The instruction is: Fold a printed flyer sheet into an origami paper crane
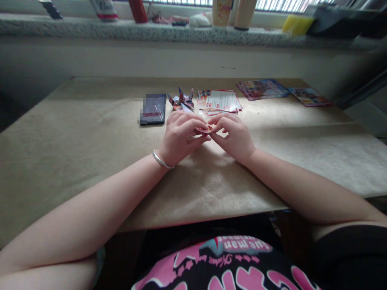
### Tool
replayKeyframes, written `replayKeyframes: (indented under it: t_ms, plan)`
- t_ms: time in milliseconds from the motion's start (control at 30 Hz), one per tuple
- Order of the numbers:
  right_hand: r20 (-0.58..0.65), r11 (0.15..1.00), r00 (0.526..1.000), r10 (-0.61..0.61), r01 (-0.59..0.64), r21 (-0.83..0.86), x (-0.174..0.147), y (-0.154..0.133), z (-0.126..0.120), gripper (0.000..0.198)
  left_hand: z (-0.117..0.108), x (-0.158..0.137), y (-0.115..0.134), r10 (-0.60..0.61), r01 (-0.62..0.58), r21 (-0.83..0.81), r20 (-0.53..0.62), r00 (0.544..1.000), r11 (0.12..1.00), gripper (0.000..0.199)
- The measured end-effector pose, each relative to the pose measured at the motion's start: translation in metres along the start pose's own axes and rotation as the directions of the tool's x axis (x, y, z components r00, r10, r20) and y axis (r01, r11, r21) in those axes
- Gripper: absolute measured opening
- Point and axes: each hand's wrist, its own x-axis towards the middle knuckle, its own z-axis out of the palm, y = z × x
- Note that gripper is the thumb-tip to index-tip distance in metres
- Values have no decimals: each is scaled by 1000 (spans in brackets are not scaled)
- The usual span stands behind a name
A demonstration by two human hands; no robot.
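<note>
Between my two hands is a small folded piece of red-and-orange printed paper (204, 130), held just above the table. My left hand (184, 131), with a silver bangle at its wrist, pinches the paper's left side between thumb and fingers. From the other side, my right hand (232, 133) grips the right end with thumb and fingertips. Fingers cover much of the paper, so its full shape is hidden. Right behind my left hand stand several folded paper figures (182, 100) with pointed tips, in dark blue and red print.
A dark phone (153, 109) lies left of the figures. Printed sheets (222, 100) are stacked behind my right hand. Farther right lie colourful booklets (263, 88) and another printed one (310, 96). Along the back, a speckled windowsill (169, 32) carries bottles, cups and a yellow item (298, 25).
</note>
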Motion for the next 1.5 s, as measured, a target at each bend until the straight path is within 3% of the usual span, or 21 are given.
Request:
replayKeyframes:
  t_ms: [200, 400, 633, 800, 1233, 1400, 1500]
  plan:
    - [-13, 1000, 1000, -26, 26, 11, -1, 0, 0, 12, -3, 0, 1, 43, -44, -15, -43, 998, 999, 18]
    - [114, 989, 993, 12, -29, 144, -2, 4, 1, 13, -3, -1, 0, -32, 28, -108, -39, 999, 994, 25]
    - [-16, 996, 997, -79, 80, 39, 3, 4, -5, 6, -6, 4, 2, 77, -90, -107, -118, 990, 990, 16]
    - [-85, 987, 984, -160, 156, -47, 7, 5, -15, 8, -6, 1, -4, 35, -37, -17, -118, 992, 999, 17]
    - [-16, 990, 992, -128, 127, -67, 7, 4, -19, 10, -6, -1, -2, -83, 85, 41, -50, 995, 996, 25]
    - [-88, 998, 994, -62, 61, -17, 6, 2, -17, 10, -5, -2, -4, -79, 81, 18, -85, 993, 997, 23]
    - [-114, 996, 990, -86, 86, -1, 6, 2, -16, 9, -5, -2, -4, -59, 60, 12, -97, 994, 998, 21]
